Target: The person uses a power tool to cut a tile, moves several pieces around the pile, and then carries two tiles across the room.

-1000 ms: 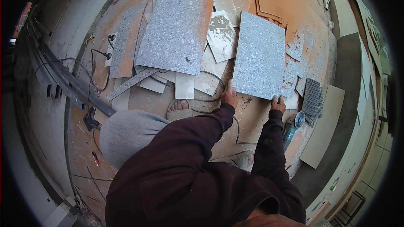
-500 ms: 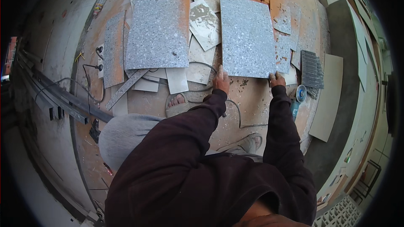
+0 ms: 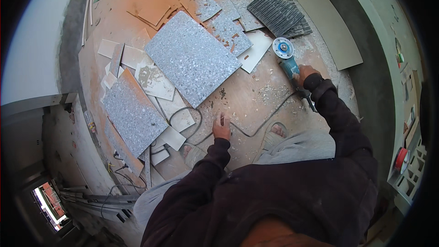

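My right hand (image 3: 307,74) is closed around the teal body of an angle grinder (image 3: 290,67), which lies low over the floor. Its round blue-and-white cutting disc (image 3: 283,48) points away from me. My left hand (image 3: 222,127) hovers near the grinder's black cord (image 3: 250,135), its fingers a little apart and nothing visible between them. Beyond that hand lies a large grey speckled tile (image 3: 192,57), flat on top of other pieces and touched by neither hand. To its left rests a second speckled tile (image 3: 132,112) with an orange-dusted edge.
Broken white tile pieces (image 3: 171,110) lie under and around the big tiles. Dark narrow strips (image 3: 279,16) are stacked at the far right, beside a long beige panel (image 3: 324,18). Metal bars (image 3: 98,203) lie at the lower left. My sandaled feet (image 3: 276,130) stand near the cord.
Both hands have let go of the large speckled tile. My right hand has moved right and taken hold of the angle grinder; my left has drawn back. The view has turned.
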Motion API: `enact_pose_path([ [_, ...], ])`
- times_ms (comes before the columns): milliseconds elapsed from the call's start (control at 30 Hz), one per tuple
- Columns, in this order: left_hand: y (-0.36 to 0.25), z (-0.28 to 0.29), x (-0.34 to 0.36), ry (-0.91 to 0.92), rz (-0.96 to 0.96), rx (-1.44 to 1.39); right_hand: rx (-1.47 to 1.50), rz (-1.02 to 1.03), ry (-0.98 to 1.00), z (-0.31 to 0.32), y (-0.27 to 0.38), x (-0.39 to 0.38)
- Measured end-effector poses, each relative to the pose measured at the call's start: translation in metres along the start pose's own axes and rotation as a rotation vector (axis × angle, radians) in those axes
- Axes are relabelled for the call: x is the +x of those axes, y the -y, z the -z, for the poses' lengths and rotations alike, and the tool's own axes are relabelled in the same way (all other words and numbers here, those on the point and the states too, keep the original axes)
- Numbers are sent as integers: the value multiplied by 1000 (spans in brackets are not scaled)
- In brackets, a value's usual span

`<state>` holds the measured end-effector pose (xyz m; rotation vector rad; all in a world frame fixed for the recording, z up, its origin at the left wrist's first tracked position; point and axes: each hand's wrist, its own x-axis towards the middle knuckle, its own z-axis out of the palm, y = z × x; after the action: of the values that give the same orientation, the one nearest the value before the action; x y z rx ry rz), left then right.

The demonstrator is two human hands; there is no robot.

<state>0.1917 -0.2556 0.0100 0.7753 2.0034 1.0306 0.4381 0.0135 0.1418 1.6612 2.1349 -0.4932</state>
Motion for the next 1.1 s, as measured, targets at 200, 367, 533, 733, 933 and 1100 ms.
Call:
enact_pose_path([
  [200, -26, 9, 25, -254, 110, -121, 379, -239, -105, -104, -50, -5],
  [367, 70, 72, 94, -480, 91, -134, 318, -140, -231, -90, -32, -4],
  [533, 17, 46, 97, -673, 258, -293, 222, -172, -254, -98, -31, 1],
  [733, 14, 39, 102, -649, 327, -594, 192, -222, -299, -97, -32, 2],
  [933, 16, 48, 98, -692, 307, -779, 298, -150, -431, -104, -30, 3],
  [1100, -46, -26, 34, -288, 159, -238, 511, -139, -325, -81, -22, -20],
])
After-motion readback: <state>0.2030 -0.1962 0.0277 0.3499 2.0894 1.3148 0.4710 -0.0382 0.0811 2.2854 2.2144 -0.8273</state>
